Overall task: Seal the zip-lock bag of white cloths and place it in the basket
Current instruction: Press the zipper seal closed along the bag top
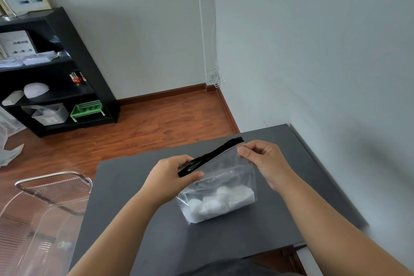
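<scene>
Grey tabletop (134,219) at lower centre is where the zip-lock bag (220,188) is stood, its black zip strip (210,155) running lower-left to upper-right, pinched at each end by the left hand (172,177) and right hand (266,161), with the clear basket (51,188) at far left, nearer the left hand.

Both forearms extended, left hand (172,173) pinching, right hand (264,159) pinching, hands apart
</scene>
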A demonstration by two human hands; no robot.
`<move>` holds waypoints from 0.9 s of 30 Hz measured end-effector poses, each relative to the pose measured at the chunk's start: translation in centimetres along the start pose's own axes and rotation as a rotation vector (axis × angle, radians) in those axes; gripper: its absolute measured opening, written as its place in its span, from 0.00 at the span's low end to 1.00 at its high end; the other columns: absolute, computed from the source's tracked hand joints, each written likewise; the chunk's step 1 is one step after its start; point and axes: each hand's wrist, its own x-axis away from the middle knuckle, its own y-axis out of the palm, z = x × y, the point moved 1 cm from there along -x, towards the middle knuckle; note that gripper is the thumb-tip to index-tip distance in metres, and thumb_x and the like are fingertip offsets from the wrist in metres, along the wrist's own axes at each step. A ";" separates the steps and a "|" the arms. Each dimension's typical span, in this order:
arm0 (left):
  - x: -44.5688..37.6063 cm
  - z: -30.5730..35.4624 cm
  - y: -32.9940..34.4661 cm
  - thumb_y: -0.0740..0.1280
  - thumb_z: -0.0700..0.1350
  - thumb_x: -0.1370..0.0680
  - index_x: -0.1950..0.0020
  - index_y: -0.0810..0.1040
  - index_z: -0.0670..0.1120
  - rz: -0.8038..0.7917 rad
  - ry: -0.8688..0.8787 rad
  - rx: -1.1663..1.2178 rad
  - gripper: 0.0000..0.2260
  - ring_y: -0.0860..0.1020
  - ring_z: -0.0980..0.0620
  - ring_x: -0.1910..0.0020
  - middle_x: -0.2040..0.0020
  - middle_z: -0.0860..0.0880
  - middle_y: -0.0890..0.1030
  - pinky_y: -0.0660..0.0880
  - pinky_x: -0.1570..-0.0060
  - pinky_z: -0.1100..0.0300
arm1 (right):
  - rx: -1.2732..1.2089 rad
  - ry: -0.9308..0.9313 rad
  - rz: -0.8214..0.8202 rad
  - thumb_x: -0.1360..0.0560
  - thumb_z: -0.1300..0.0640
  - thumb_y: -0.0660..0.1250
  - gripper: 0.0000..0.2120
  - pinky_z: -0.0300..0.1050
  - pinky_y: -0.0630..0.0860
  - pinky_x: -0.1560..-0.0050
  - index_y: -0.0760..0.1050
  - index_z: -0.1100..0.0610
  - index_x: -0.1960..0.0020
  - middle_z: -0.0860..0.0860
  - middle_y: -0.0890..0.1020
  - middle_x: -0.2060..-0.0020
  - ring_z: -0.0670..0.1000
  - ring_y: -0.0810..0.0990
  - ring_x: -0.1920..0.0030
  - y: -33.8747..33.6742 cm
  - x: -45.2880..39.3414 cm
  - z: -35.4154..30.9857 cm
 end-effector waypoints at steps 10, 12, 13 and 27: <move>1.7 -2.9 0.6 0.78 0.50 0.30 0.49 0.81 0.62 -0.095 -0.068 0.234 0.13 0.83 0.60 0.56 0.53 0.60 0.85 0.75 0.54 0.69 | 0.042 0.074 0.191 0.26 0.57 0.73 0.06 0.37 0.74 0.60 0.84 0.48 0.61 0.45 0.83 0.68 0.42 0.79 0.66 -1.2 -0.1 1.4; 1.7 -2.7 0.8 0.77 0.48 0.29 0.51 0.82 0.61 -0.038 -0.056 0.227 0.11 0.82 0.61 0.61 0.57 0.60 0.85 0.73 0.59 0.73 | 0.272 0.026 0.256 0.27 0.54 0.73 0.09 0.39 0.73 0.53 0.80 0.40 0.52 0.38 0.82 0.57 0.40 0.79 0.57 -0.9 0.1 1.2; 1.6 -2.5 0.8 0.77 0.48 0.29 0.53 0.82 0.60 -0.004 -0.052 0.225 0.09 0.81 0.61 0.63 0.59 0.60 0.85 0.72 0.61 0.73 | 0.461 -0.045 0.288 0.27 0.52 0.72 0.14 0.40 0.71 0.46 0.76 0.37 0.45 0.38 0.79 0.48 0.42 0.77 0.48 -0.6 0.2 1.0; 1.0 -0.2 -0.3 0.81 0.50 0.34 0.50 0.80 0.61 0.258 0.018 0.375 0.17 0.79 0.63 0.57 0.58 0.59 0.83 0.72 0.55 0.74 | 0.841 -0.434 0.034 0.28 0.48 0.73 0.07 0.52 0.58 0.36 0.78 0.37 0.59 0.30 0.79 0.61 0.37 0.71 0.43 5.1 0.6 -3.5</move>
